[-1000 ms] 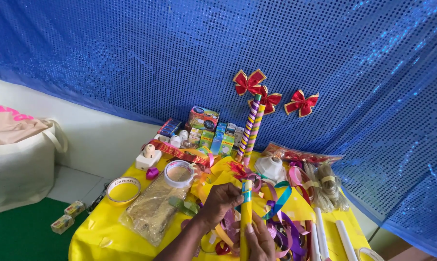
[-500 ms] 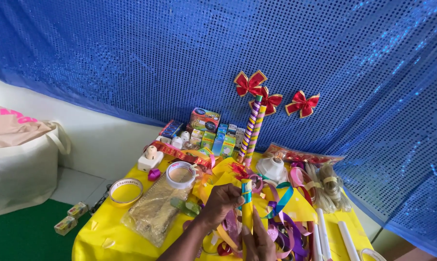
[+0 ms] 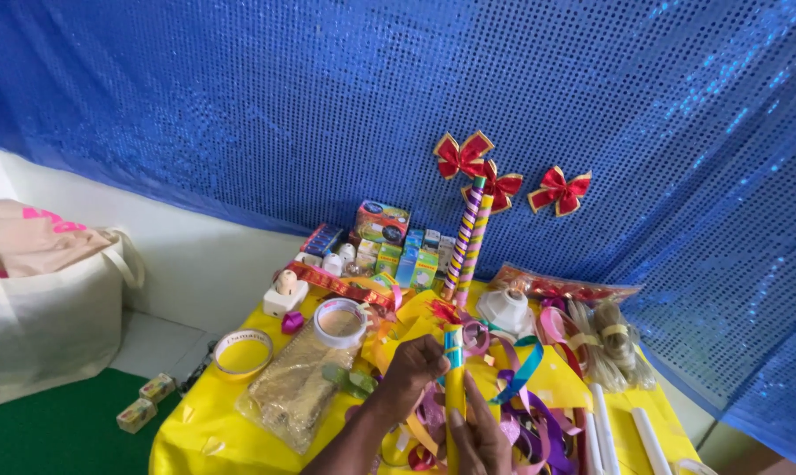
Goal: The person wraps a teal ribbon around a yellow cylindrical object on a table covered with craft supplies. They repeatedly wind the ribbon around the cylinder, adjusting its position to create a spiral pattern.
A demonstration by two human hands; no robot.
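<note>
At six o'clock: left hand (image 3: 413, 374) gripping yellow stick (image 3: 455, 396); right hand (image 3: 481, 437) apparently closed around it. Gold-filled clear bag (image 3: 297, 391) at nine.

- We saw a yellow stick (image 3: 455, 396) with a blue band near its top, held by our left hand (image 3: 413, 374) and right hand (image 3: 479, 440).
- The table cover (image 3: 196, 435) was bright yellow.
- The backdrop curtain (image 3: 328, 105) was blue with a pattern of small shiny sequins.
- Three bows (image 3: 559, 190) on it were red with gold edges.
- Two upright sticks (image 3: 467, 237) wore spiral stripes: one purple and white, one yellow and pink.
- The loose ribbons (image 3: 525, 422) were purple, pink, blue and yellow.
- The mesh packet (image 3: 297, 391) was gold.
- The tote bag (image 3: 42, 299) was cream with pink marks.
- The floor mat (image 3: 55, 431) was green.
</note>
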